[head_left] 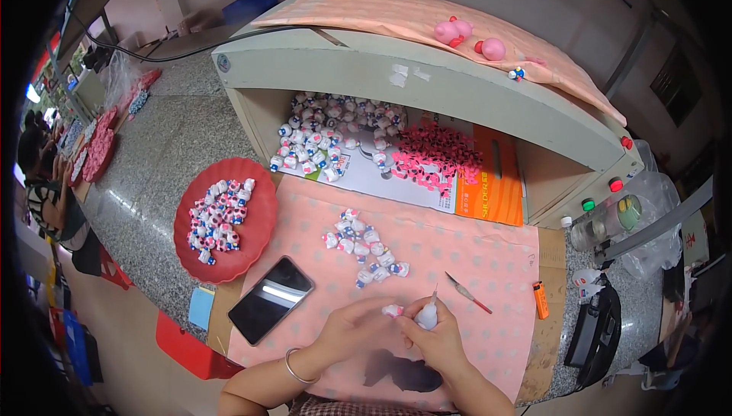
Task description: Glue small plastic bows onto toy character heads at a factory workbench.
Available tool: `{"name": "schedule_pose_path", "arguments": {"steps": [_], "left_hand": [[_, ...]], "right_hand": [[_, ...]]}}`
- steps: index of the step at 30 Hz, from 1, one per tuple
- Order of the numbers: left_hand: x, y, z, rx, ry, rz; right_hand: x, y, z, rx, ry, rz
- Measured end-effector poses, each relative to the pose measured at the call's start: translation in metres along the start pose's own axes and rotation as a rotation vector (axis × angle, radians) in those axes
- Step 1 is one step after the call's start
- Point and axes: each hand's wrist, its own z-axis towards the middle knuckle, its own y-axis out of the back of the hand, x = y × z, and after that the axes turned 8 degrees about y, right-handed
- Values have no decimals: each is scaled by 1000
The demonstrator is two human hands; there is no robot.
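Near the front of a pink cloth (488,263), my left hand (349,332) pinches a small white and pink figurine (393,311) between its fingertips. Beside it, my right hand (441,343) is closed around a small white squeeze bottle (427,315) whose thin needle tip points up. Bottle and figurine are close together; whether they touch is unclear. Just beyond my hands lies a loose cluster of similar figurines (366,244), white with pink and blue. A fine brush (467,292) with a red handle rests to the right.
A red scalloped plate (263,244) of figurines and a black phone (271,300) are at left. An open-fronted box (381,61) behind holds white figurines (320,138) and many pink pieces (435,157). An orange lighter (540,300) and black pouch (598,332) lie right; a dark cloth (415,374) lies in front.
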Motion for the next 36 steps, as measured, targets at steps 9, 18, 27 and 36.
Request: {"name": "schedule_pose_path", "arguments": {"steps": [9,18,27,36], "left_hand": [[-4,-1,-2,30,169,-337],[0,4,-1,61,238,-395],[-2,5,2,157,278,-676],[-23,36,9,-113,-55,-848]], "right_hand": [[-7,-5,-3,-13,172,-63],[-15,-7,-2,-44,291,-185],[-17,-8,2,-23,260,-224],[-16,13,5,-89,161,-36]]}}
